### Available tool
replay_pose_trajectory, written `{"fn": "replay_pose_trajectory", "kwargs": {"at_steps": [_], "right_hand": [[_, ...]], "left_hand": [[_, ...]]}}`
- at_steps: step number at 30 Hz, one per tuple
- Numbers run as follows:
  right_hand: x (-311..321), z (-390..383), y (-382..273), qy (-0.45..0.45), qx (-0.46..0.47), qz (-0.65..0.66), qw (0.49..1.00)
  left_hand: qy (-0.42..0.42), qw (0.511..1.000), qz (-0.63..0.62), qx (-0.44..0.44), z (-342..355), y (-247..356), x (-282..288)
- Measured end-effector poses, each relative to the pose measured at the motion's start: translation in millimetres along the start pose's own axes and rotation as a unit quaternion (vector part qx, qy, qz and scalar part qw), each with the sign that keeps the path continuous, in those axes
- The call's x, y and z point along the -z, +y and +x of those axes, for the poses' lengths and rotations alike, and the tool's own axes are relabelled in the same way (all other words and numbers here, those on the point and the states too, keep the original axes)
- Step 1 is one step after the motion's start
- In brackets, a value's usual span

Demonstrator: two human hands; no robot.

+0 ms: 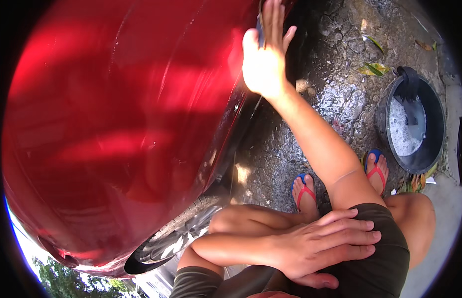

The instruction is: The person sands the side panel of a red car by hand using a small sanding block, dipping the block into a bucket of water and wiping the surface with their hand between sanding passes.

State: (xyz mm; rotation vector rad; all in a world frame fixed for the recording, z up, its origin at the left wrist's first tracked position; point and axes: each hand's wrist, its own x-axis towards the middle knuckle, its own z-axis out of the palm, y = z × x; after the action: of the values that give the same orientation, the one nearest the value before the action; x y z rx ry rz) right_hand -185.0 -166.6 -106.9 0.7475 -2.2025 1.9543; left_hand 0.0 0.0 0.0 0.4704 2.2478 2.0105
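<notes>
At the lower edge of the red car panel [112,119], my right hand [265,59] reaches far forward with its back toward me. Between its thumb and fingers shows a flat, dark blue-grey piece [261,32], pressed against the car. Its kind is hard to make out, since the hand covers most of it. My left hand [325,248] lies across my body, fingers stretched out over the dark sleeve [385,233] of my right arm. It holds nothing.
A black bucket [434,134] of soapy water stands at the right, with a dark cloth [408,82] over its rim. Wet, rough ground [335,104] lies beneath me, with several fallen leaves [374,69]. A car wheel [176,231] sits beside my left knee. My feet wear flip-flops [304,191].
</notes>
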Motion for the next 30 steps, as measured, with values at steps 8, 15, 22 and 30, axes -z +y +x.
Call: {"fn": "replay_pose_trajectory", "kwargs": {"at_steps": [8, 15, 22, 30], "right_hand": [[-19, -229, -87, -0.228, 0.163, 0.152, 0.948], [-11, -5, 22, 0.039, 0.092, -0.222, 0.97], [-18, -173, -91, -0.168, 0.268, 0.077, 0.945], [-11, 0, -55, 0.031, 0.126, 0.012, 0.991]], "left_hand": [[0.027, 0.999, -0.021, -0.018, 0, -6, 0], [0.037, 0.999, 0.016, -0.029, 2, 1, -6], [0.022, 1.0, 0.005, -0.013, -8, -4, -2], [0.051, 0.995, 0.06, -0.056, -3, 3, -4]]}}
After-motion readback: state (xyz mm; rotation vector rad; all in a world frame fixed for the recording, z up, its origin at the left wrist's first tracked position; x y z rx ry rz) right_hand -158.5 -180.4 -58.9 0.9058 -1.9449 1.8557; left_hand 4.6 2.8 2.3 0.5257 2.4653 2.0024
